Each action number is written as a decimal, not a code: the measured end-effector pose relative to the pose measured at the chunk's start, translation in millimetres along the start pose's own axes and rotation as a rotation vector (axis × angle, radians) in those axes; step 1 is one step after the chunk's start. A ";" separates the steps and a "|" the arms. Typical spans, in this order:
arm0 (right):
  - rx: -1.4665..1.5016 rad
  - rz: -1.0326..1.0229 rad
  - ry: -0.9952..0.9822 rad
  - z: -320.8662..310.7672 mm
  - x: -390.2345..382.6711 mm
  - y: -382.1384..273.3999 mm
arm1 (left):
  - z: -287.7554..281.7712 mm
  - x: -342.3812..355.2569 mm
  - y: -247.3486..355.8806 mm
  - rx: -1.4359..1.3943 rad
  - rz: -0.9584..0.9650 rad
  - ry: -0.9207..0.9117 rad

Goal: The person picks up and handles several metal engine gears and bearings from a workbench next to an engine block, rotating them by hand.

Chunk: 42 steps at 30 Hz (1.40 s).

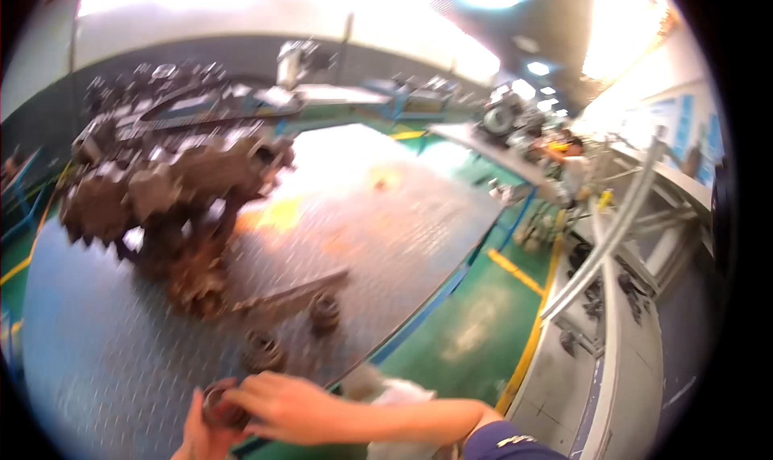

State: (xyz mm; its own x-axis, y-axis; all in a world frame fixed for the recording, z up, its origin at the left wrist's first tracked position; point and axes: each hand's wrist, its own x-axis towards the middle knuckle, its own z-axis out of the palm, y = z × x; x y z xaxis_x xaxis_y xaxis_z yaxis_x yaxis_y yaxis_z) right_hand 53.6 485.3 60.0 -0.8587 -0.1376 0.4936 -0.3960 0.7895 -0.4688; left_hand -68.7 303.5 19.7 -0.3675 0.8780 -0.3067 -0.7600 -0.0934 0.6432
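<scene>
A dark, rusty round metal part [219, 410], hollow at its top, is held between my two hands at the lower edge of the picture. My left hand [200, 434] cups it from the left and below. From the right, my right hand [283, 405] lays its closed fingers over the part's rim. Two similar ribbed metal parts stand just beyond on the tread-plate table: one [262, 350] close to my right hand, another [325, 312] farther to the right. Behind them lies a long rusty metal bar [294, 289]. Blur hides finer detail.
A large rusty engine casting [173, 194] stands on the left of the metal table [411, 218]. A green floor with yellow lines [523, 272] runs along the table's right. White metal framing [616, 226] rises farther right. A person [573, 170] is at the far right, beside another bench.
</scene>
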 end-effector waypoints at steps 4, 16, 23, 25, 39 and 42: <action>-0.148 -0.011 0.143 5.2 -1.5 -15.6 | -25.5 6.2 -2.8 -0.074 -0.101 -0.242; -0.297 -0.008 0.024 16.6 23.9 3.6 | 13.2 21.7 -0.5 0.021 0.111 -0.081; -0.348 -0.100 0.106 49.8 24.9 20.0 | -4.9 14.3 -4.4 -0.043 0.192 -0.180; -0.271 -0.039 -0.009 40.5 20.9 11.1 | -15.1 12.9 -6.6 0.012 0.149 -0.082; -0.006 -0.109 0.134 17.4 34.2 -3.7 | -9.1 -8.3 7.3 -0.058 0.242 -0.284; 0.131 -0.124 0.184 22.6 28.9 9.3 | 9.1 -4.2 14.3 0.115 0.328 -0.256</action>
State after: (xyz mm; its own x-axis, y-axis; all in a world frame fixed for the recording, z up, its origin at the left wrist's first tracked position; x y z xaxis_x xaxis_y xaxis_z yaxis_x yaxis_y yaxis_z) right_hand 17.8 475.2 53.3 -0.7323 -0.1079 0.6723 -0.5432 0.6879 -0.4813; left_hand -73.2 302.7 36.6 -0.4238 0.9000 0.1022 -0.5552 -0.3472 0.7558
